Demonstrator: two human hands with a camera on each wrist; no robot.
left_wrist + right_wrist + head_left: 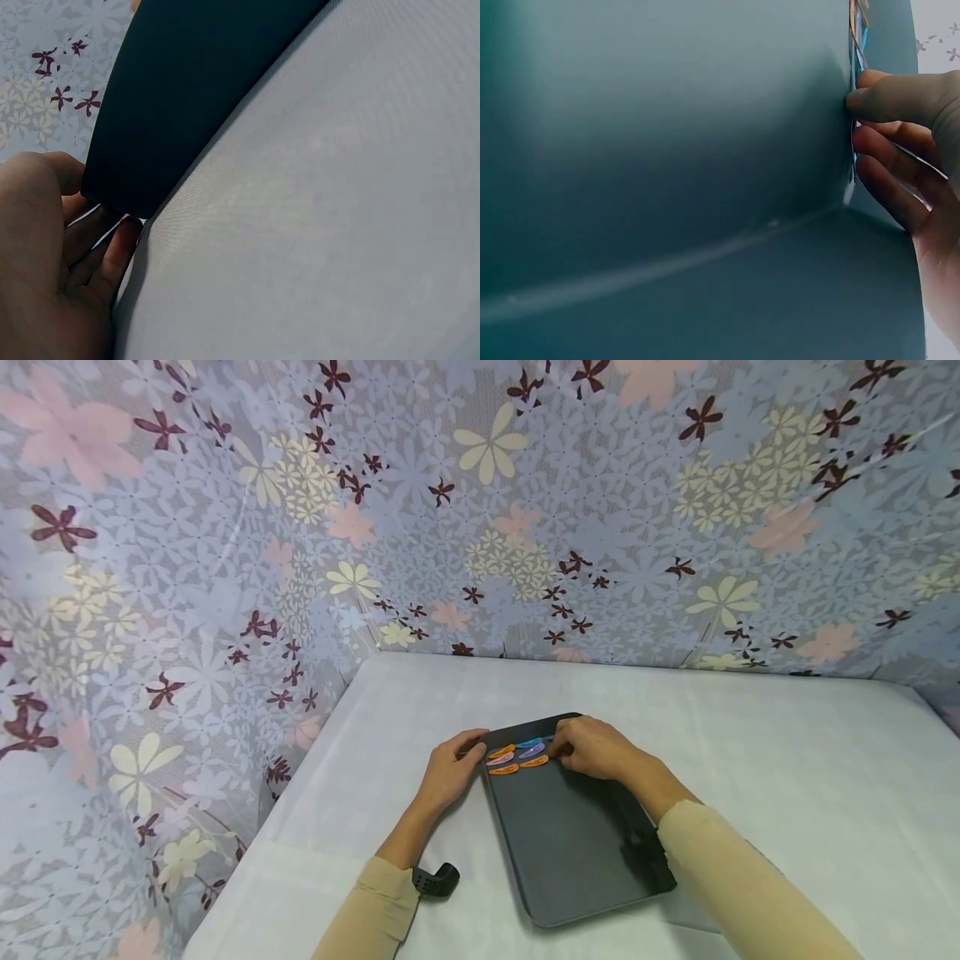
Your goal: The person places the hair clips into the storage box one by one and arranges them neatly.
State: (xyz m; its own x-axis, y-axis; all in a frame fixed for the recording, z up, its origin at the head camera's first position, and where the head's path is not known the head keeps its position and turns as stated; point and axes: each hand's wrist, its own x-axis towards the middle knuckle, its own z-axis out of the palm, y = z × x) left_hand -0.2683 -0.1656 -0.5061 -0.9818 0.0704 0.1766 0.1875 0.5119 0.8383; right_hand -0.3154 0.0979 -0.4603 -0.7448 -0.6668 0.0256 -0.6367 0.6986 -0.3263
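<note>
A dark grey tray (577, 852) lies on the table, with several snap hair clips in rows at its far end. Among them are an orange clip (535, 762), a pink clip (500, 759), a purple clip (532, 750) and a blue clip (529, 742). My left hand (448, 774) grips the tray's far left corner, thumb at the rim and fingers around the outside. My right hand (597, 750) reaches inside the far right corner, its fingertips down at the tray floor. Thumb and fingers pinch a bluish hair clip (856, 161), mostly hidden by them.
A white cloth (795, 793) covers the table. Flower-patterned fabric (420, 510) hangs behind and on the left. The tray's raised walls surround the clips. A black wrist camera (437, 881) sticks out from the left sleeve.
</note>
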